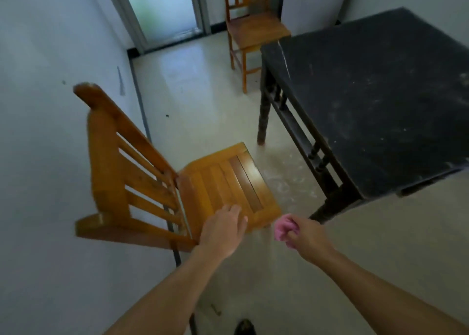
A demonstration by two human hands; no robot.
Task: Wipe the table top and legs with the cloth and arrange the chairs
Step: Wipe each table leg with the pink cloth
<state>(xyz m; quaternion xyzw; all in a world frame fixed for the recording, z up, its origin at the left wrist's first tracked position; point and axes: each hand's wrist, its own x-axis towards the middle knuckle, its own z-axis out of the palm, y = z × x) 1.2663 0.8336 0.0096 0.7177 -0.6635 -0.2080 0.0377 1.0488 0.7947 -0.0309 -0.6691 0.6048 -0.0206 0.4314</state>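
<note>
The person's left grip (223, 233) reaches out over the near edge of the seat of the near chair (220, 182). Its fingers are fairly straight and spread, curled round nothing; whether they press on the wood or only hover above it cannot be told. This chair stands on the pale floor (203, 101) close to the white wall (50, 131) on the left, its slatted back on the wall side and its seat facing the dark surface (368, 93). The right grip (307, 238) is clenched round the bunched pink cloth (283, 226), which pokes out on the thumb side; it is held in the air between the near chair's seat and the near corner leg (327, 207) of the surface, touching neither. The black top carries pale dusty smears and specks. A second chair (253, 29) stands at the far corner of the surface, beside a frosted glass door (162, 12). The toe of a dark shoe (245, 328) shows at the bottom edge.
</note>
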